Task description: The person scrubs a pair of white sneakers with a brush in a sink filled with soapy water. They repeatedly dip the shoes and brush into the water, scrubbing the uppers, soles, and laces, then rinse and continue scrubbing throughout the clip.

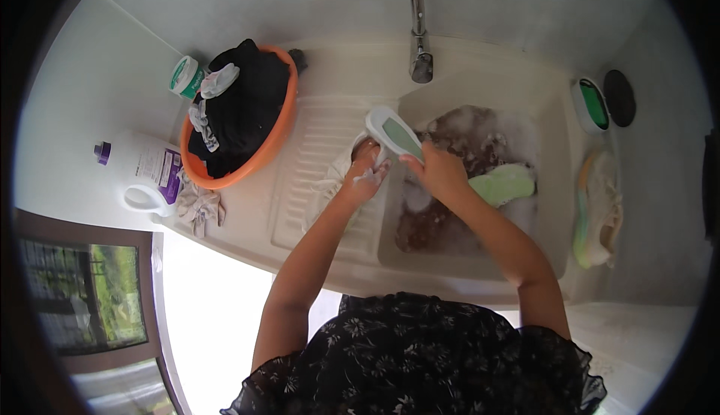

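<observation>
My right hand [439, 169] is closed round the handle of a white and green scrub brush [401, 136]. The head of the brush is over my left hand [365, 173], close to its fingers. Suds cling to the left hand, which is closed on a wet off-white shoe [327, 190] lying on the ribbed washboard [296, 160]. My hand and forearm cover much of that shoe. Right of my hands, a light green insole-shaped piece [504, 185] floats in brown, foamy water [431, 231] in the basin [551, 227].
An orange tub [281, 134] of dark clothes stands at the left, beside a white jug [142, 164], a crumpled cloth [201, 206] and a round container [185, 77]. A faucet [421, 62] hangs above. On the right rim are a pale shoe [600, 212] and a green-filled dish [592, 106].
</observation>
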`<state>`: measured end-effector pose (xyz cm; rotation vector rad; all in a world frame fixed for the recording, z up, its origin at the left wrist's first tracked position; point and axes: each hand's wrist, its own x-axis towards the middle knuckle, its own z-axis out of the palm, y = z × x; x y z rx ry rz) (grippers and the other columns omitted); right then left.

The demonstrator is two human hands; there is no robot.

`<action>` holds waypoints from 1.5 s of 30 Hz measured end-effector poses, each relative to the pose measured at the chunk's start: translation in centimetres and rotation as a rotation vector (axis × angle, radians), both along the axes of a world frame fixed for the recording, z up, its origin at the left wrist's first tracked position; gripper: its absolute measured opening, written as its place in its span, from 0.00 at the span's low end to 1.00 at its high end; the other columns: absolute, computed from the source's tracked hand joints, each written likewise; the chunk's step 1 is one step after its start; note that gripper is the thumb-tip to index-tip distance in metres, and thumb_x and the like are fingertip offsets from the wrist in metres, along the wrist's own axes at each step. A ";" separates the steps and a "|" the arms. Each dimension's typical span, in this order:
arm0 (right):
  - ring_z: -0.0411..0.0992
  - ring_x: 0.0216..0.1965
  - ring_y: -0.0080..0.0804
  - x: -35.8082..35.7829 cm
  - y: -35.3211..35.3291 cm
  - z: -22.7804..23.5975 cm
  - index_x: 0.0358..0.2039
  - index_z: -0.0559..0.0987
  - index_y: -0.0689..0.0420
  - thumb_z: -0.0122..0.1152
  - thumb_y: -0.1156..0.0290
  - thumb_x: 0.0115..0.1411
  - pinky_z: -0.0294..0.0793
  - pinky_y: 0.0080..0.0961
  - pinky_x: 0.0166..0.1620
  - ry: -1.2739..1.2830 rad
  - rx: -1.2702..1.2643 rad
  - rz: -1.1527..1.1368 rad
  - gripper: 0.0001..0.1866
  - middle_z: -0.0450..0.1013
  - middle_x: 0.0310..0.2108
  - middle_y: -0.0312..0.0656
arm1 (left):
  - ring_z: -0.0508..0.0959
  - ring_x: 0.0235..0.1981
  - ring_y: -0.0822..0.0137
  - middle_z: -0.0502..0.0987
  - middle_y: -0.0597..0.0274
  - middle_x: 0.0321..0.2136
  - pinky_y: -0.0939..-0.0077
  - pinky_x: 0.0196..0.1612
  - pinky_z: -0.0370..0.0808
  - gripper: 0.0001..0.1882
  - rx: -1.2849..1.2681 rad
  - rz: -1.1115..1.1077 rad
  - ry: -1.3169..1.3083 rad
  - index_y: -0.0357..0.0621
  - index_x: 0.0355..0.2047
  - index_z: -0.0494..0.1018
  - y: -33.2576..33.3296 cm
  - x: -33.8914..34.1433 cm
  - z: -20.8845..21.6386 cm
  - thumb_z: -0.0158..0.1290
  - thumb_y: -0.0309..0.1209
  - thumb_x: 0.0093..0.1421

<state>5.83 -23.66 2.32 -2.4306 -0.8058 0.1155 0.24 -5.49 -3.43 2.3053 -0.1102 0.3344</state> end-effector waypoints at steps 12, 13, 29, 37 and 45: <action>0.69 0.20 0.48 -3.0 0.6 -1.5 0.26 0.67 0.61 0.53 0.48 0.52 0.68 0.36 0.23 -0.152 -0.020 0.117 0.24 0.69 0.18 0.47 | 0.62 0.51 0.49 0.59 0.45 0.51 0.56 0.49 0.61 0.14 0.414 0.302 0.161 0.43 0.34 0.72 1.2 -6.9 4.1 0.57 0.33 0.46; 0.69 0.20 0.48 -2.5 -0.1 -1.5 0.26 0.67 0.60 0.52 0.47 0.52 0.68 0.37 0.23 -0.169 -0.035 0.129 0.25 0.69 0.17 0.48 | 0.63 0.50 0.50 0.60 0.46 0.51 0.52 0.48 0.61 0.14 0.316 0.302 0.119 0.43 0.33 0.72 2.1 -7.0 2.9 0.56 0.35 0.46; 0.71 0.22 0.48 0.8 -3.5 7.0 0.25 0.68 0.60 0.53 0.44 0.50 0.68 0.40 0.24 -0.194 -0.221 0.242 0.26 0.71 0.18 0.47 | 0.65 0.49 0.52 0.63 0.47 0.49 0.58 0.49 0.61 0.15 0.425 0.016 -0.086 0.42 0.34 0.72 2.3 -5.6 4.7 0.56 0.29 0.44; 0.73 0.25 0.43 1.1 2.6 12.5 0.29 0.73 0.60 0.46 0.42 0.53 0.71 0.36 0.27 -0.143 -0.693 0.225 0.29 0.73 0.21 0.46 | 0.61 0.53 0.50 0.61 0.47 0.51 0.50 0.51 0.57 0.13 0.424 -0.011 -0.002 0.47 0.35 0.72 3.0 -5.5 3.2 0.53 0.34 0.49; 0.72 0.29 0.42 1.2 3.5 9.6 0.31 0.75 0.61 0.46 0.45 0.54 0.70 0.38 0.34 -0.195 -0.682 0.312 0.28 0.73 0.25 0.49 | 0.59 0.54 0.50 0.59 0.47 0.53 0.52 0.51 0.57 0.12 0.423 -0.034 0.105 0.46 0.34 0.73 2.6 -5.1 3.4 0.53 0.35 0.49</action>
